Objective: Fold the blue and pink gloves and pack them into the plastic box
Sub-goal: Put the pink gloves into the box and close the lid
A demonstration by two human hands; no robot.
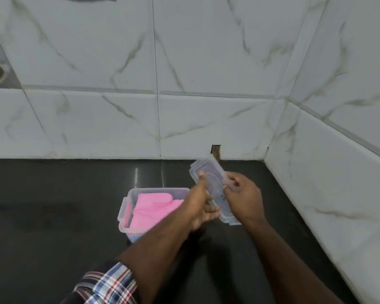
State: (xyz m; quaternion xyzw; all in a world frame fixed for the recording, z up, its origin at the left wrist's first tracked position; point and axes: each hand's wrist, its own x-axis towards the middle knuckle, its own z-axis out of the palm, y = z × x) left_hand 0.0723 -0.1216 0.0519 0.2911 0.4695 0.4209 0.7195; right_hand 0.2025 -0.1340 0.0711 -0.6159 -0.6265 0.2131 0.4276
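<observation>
Here, both hands grip a translucent lid [215, 191], left hand [201, 202] and right hand [241, 194] curled round its edges, beside the clear plastic box [124, 213] on a glossy black counter [53, 216]; folded pink gloves [149, 209] lie inside, something blue barely visible beneath.

Single head-worn wide-angle view, looking forward and down from above the grip. Both hands and the clear lid [215, 191] they hold sit near, low of centre; dark counter [53, 216] below, marble-tiled wall corner [276, 128] beyond.

Both hands raised (forearms converging) — left hand [201, 200], right hand [242, 191] gripping.
</observation>
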